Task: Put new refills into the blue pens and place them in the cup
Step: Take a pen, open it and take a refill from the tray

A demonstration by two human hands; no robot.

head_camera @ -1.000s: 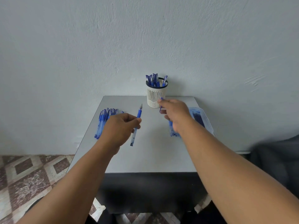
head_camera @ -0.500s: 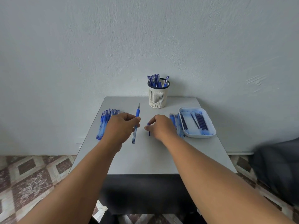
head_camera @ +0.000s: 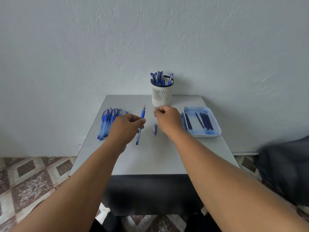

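Note:
My left hand grips an uncapped blue pen by its middle, tip pointing away from me, above the grey table. A small blue pen cap lies on the table just right of that pen. My right hand hovers over and to the right of the cap with loosely curled fingers and nothing visible in them. At the table's far edge, the white slotted cup holds several blue pens. A pale blue tray at the right holds dark refills.
A row of several blue pens lies at the table's left side. A few more blue pieces lie between my right hand and the tray. The wall rises right behind the table. A dark cloth is at the right.
My right hand came back from the cup area, set the cap down on the table and let go of it, then lifted away. My left hand kept holding the pen nearly still.

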